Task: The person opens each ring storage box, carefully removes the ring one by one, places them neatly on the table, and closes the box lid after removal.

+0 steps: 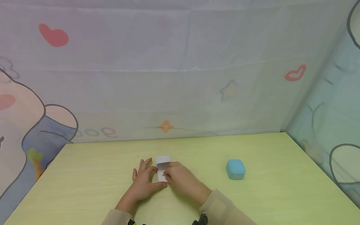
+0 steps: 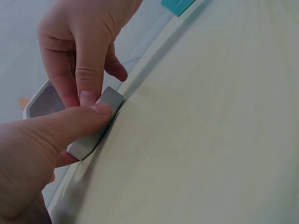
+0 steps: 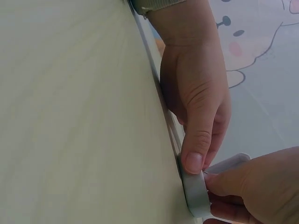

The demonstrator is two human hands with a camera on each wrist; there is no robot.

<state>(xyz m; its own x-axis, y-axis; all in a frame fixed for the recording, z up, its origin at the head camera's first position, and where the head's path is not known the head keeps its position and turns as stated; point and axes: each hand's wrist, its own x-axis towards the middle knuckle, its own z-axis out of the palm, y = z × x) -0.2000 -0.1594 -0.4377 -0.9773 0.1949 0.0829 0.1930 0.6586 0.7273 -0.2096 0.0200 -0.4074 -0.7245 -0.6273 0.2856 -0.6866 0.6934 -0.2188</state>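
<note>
A small white hinged box (image 1: 161,177) rests on the table with its lid (image 1: 163,160) raised at the back. My left hand (image 1: 143,184) holds the base from the left, thumb along the front wall and index finger toward the back, other fingers spread. From the right, my right hand (image 1: 181,178) reaches in over the base with curled fingers. Its fingertips pinch a small thin dark piece (image 1: 163,175) at the box's inside; its kind cannot be made out. In the left wrist view, my left thumb (image 2: 88,121) lies across the grey-looking front wall, close under the right fingertips.
A light blue rounded box (image 1: 235,169) stands on the table, to the right of my hands. The pale yellow-green table (image 1: 98,168) ends at a hanging printed cloth (image 1: 180,93) behind, with another cloth (image 1: 332,118) along the right side.
</note>
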